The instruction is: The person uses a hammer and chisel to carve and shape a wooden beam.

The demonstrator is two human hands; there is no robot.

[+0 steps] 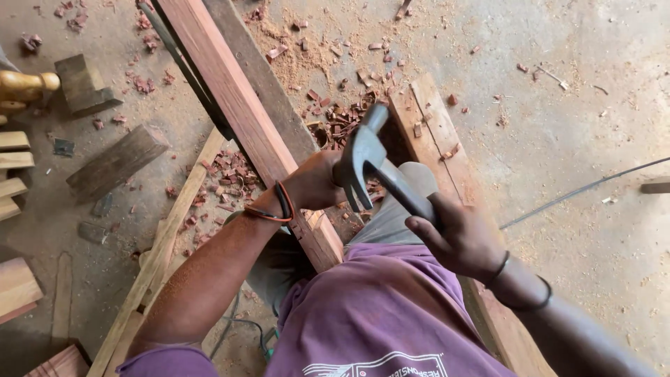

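Note:
My right hand (460, 237) grips the handle of a dark steel claw hammer (370, 157), raised with its head over the middle of the picture. My left hand (317, 183) is closed low on a long reddish wooden beam (230, 91), partly hidden behind the hammer head; what it holds there, I cannot tell. The beam runs from the top left down to my lap. Bands sit on both wrists. Red wood chips (335, 122) lie piled beside the beam near the hammer head.
A dark flat bar (185, 70) lies along the beam's left side. Wooden blocks (115, 162) and offcuts lie at left on the dusty concrete floor. A plank (436, 132) lies at right, a thin cable (579, 190) beyond it. Sawdust covers the top middle.

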